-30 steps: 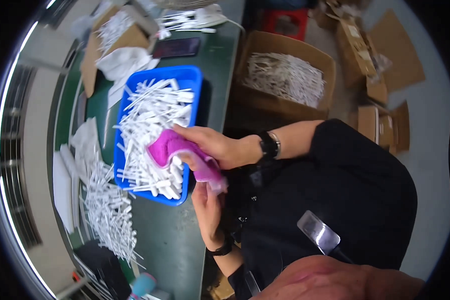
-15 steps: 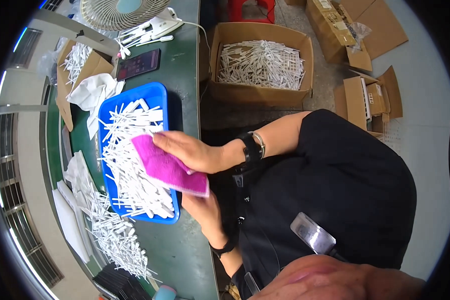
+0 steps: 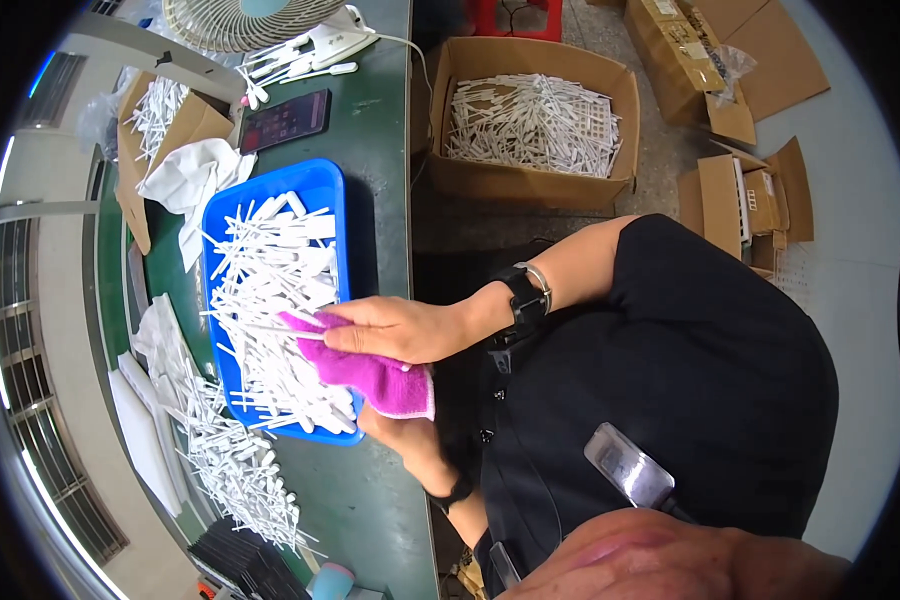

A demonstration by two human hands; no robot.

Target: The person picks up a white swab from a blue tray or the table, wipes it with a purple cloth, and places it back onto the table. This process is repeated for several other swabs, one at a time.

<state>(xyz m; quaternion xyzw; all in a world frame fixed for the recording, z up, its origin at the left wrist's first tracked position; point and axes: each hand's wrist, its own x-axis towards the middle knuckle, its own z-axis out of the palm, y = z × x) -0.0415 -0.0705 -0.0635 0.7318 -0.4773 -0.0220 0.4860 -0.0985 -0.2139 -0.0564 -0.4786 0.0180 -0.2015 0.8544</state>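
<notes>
A pink cloth (image 3: 375, 388) is held over the near long edge of a blue tray (image 3: 342, 225) by the R hand (image 3: 395, 328), w/ its fingers closed, thumb pressed against them; a thin white stick (image 3: 278, 330) is seen projecting from this grip, out over the tray contents. The L hand (image 3: 402, 432) is placed just beneath the cloth; its fingertips are hidden, so how far they are opened, & what is gripped, cannot be told. A watch (image 3: 525, 298) is worn on the R wrist, a black band (image 3: 456, 493) on the L. The tray is set on a green table (image 3: 335, 510) & is heaped w/ white pcs (image 3: 270, 265), lying at mixed angles. A loose pile (image 3: 238, 475) of similar pcs is spread on the table, just beside the tray's L end. Beyond the tray's R end are located a white cloth (image 3: 198, 172), a dark phone (image 3: 286, 122) & a fan (image 3: 255, 22). More white pcs are contained in an open carton (image 3: 530, 190), positioned on the floor R of the table.
</notes>
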